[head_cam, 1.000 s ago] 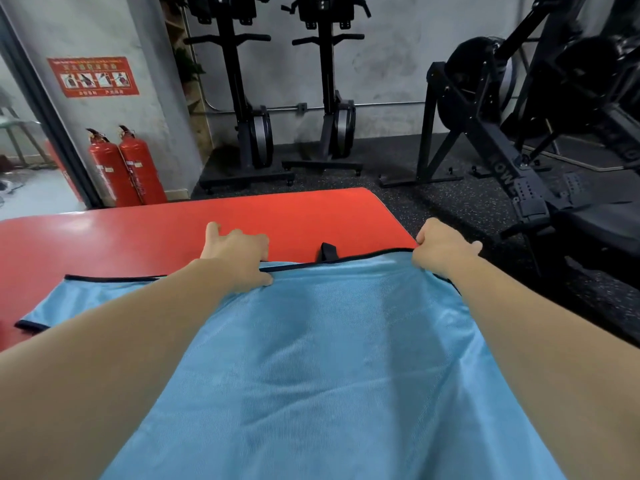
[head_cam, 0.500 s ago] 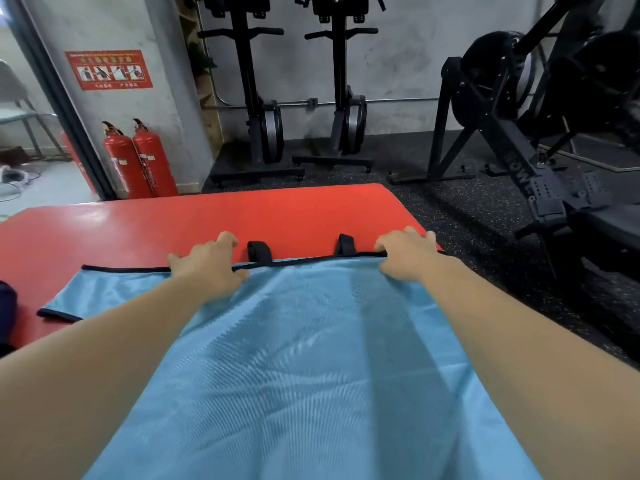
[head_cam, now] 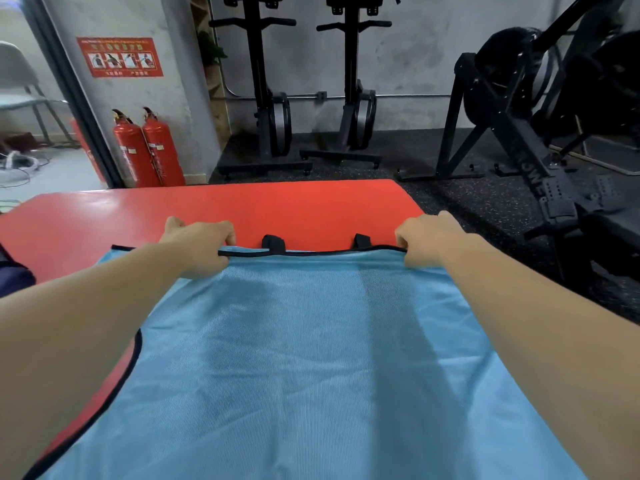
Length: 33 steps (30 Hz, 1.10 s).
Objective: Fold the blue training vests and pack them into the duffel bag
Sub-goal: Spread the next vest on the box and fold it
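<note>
A light blue training vest [head_cam: 294, 358] with black trim lies spread across the red table [head_cam: 242, 209] in front of me. Two small black tabs stick out past its far hem. My left hand [head_cam: 199, 242] pinches that hem at its left part, fingers curled over the black edge. My right hand [head_cam: 431, 237] grips the same hem near the table's right edge. A dark blue item [head_cam: 14, 271] shows at the far left edge of the view; I cannot tell whether it is the duffel bag.
Two red fire extinguishers [head_cam: 149, 150] stand by the wall beyond the table. Black upright gym machines [head_cam: 270, 98] line the back wall. A large black exercise machine [head_cam: 554, 133] stands to the right, close to the table's corner, on dark rubber floor.
Both hands have closed on the vest's far hem and drawn it slightly toward me. The second black tab came into view and the vest's left flap has shrunk.
</note>
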Each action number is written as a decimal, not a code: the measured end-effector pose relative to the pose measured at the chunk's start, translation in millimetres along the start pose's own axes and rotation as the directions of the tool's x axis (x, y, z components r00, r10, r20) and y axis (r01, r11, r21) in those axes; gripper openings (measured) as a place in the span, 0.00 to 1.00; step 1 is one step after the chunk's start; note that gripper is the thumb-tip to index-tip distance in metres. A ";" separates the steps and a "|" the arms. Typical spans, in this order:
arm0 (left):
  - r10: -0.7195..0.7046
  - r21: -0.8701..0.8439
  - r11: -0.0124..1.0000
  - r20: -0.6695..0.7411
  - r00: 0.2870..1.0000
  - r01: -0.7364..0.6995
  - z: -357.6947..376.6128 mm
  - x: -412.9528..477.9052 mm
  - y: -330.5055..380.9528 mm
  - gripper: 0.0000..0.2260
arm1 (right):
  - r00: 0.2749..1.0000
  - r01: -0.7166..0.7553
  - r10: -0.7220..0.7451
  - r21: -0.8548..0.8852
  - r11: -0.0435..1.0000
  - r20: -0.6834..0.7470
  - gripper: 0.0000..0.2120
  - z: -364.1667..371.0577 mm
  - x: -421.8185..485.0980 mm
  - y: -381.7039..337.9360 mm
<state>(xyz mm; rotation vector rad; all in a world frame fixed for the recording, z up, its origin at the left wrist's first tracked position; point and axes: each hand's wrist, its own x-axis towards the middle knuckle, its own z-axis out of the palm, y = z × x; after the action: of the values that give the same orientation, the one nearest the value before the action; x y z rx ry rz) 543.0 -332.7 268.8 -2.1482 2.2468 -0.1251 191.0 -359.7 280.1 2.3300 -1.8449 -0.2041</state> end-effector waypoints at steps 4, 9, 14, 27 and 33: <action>0.021 0.127 0.992 -0.091 0.996 -0.009 -10.0 -12.5 -8.9 0.11 | 0.999 -0.032 0.033 0.031 0.999 -0.024 0.10 -9.8 -11.1 4.9; 0.072 0.087 0.995 -0.210 0.975 -0.055 -32.6 -53.7 -11.1 0.11 | 0.999 -0.032 0.036 0.181 0.983 -0.020 0.09 -26.8 -54.6 16.4; 0.142 0.140 0.982 -0.123 0.982 -0.125 -23.6 -122.1 4.9 0.09 | 0.997 -0.040 0.030 0.151 0.988 0.072 0.09 -12.7 -116.5 8.4; 0.208 0.533 0.835 -0.078 0.975 -0.136 -41.4 -234.7 18.3 0.05 | 0.997 -0.083 0.083 -0.010 0.996 -0.007 0.12 -14.5 -223.1 -0.8; 0.197 0.402 0.897 0.005 0.980 -0.182 -7.8 -296.7 28.5 0.06 | 0.986 -0.103 0.091 0.084 0.991 0.138 0.11 9.6 -276.0 -17.6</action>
<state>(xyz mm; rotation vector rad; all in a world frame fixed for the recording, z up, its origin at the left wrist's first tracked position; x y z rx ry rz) 527.7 -34.9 264.4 -1.7212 2.1943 -0.5693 142.6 -87.5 268.8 2.3303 -2.0669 -0.2751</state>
